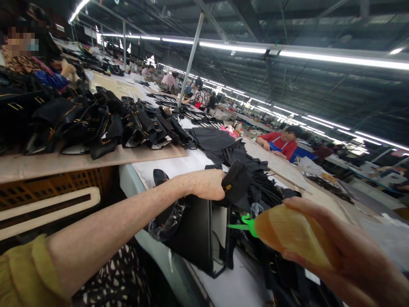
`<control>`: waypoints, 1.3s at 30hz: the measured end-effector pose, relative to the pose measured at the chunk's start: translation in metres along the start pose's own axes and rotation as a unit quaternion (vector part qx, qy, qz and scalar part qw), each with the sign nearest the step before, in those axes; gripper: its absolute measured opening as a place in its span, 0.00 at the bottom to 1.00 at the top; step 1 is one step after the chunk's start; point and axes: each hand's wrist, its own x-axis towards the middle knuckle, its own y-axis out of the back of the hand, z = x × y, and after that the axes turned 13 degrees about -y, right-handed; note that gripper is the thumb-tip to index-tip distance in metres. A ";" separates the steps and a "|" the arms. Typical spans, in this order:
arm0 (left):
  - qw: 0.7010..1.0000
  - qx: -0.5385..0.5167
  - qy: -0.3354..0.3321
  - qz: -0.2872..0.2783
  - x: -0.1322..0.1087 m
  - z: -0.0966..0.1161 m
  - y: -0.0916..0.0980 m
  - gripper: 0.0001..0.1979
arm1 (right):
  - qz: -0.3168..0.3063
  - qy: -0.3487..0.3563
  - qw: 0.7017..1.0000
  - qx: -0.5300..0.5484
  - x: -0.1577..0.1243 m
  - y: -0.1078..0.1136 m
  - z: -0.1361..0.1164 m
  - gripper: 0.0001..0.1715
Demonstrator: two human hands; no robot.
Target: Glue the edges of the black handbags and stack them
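Note:
My left hand (pixel 209 184) is closed on the upper part of a black bag (pixel 191 230), beside a dark flap (pixel 239 181) with a small gold-coloured fitting. The bag is tilted, its open side facing right and its pale lining showing. Clear plastic film wraps a curved black handle (pixel 169 219) at its left. In my right hand (pixel 348 243) is a squeeze bottle (pixel 287 234) of amber liquid, held sideways. Its green nozzle (pixel 241 227) points left at the bag's open edge; whether the tip touches cannot be told.
Black fabric pieces (pixel 220 143) lie stacked beyond the bag. Many black bags (pixel 105 121) fill the bench at left, above an orange crate (pixel 57 183). More dark bag parts lie under my right hand. A person in red (pixel 286 147) sits across the table; another works at far left.

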 end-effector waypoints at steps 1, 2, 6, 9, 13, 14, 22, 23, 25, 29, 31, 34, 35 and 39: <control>1.000 0.001 -0.001 0.000 0.000 0.000 0.000 0.11 | -0.004 -0.007 1.000 0.006 -0.001 0.000 0.000 0.29; 1.000 0.003 -0.001 0.001 0.000 0.000 -0.001 0.11 | -0.007 -0.017 1.000 0.014 -0.002 0.000 0.000 0.29; 1.000 0.011 0.007 0.001 0.000 0.000 -0.002 0.11 | -0.034 -0.060 0.997 0.032 -0.010 -0.001 0.002 0.30; 1.000 -0.003 -0.006 0.005 0.001 -0.001 -0.003 0.11 | -0.047 -0.083 0.994 0.043 -0.017 -0.001 0.003 0.31; 1.000 -0.023 -0.012 0.016 0.001 -0.004 -0.005 0.10 | -0.064 -0.088 0.993 0.037 -0.023 -0.001 0.003 0.31; 0.999 -0.026 -0.012 0.018 0.001 -0.004 -0.005 0.10 | -0.065 -0.087 0.994 0.033 -0.023 -0.001 0.003 0.31; 0.999 -0.038 0.024 0.028 -0.002 -0.001 -0.005 0.11 | -0.051 -0.072 0.996 0.026 -0.031 -0.002 0.000 0.28; 0.999 -0.037 0.022 0.028 -0.002 -0.001 -0.005 0.11 | -0.057 -0.074 0.995 0.022 -0.032 -0.002 0.001 0.28; 0.999 -0.035 0.016 0.030 -0.002 -0.001 -0.006 0.11 | -0.066 -0.078 0.995 0.014 -0.034 -0.002 0.002 0.29; 0.999 -0.022 0.021 0.039 -0.004 0.001 -0.006 0.11 | -0.032 -0.044 0.998 0.012 -0.037 -0.004 0.006 0.28; 0.999 -0.009 0.027 0.039 -0.005 0.003 -0.007 0.11 | -0.025 -0.048 0.999 0.004 -0.037 -0.006 0.007 0.29; 0.998 0.017 0.046 0.044 -0.010 0.007 -0.007 0.10 | -0.040 -0.110 0.993 0.034 -0.034 -0.010 0.004 0.29; 0.997 0.026 0.053 0.049 -0.011 0.008 -0.008 0.10 | -0.045 -0.135 0.988 0.060 -0.033 -0.011 0.004 0.29; 0.993 0.057 0.067 0.084 -0.021 0.015 -0.012 0.11 | -0.073 -0.198 0.962 0.173 -0.027 -0.017 0.006 0.29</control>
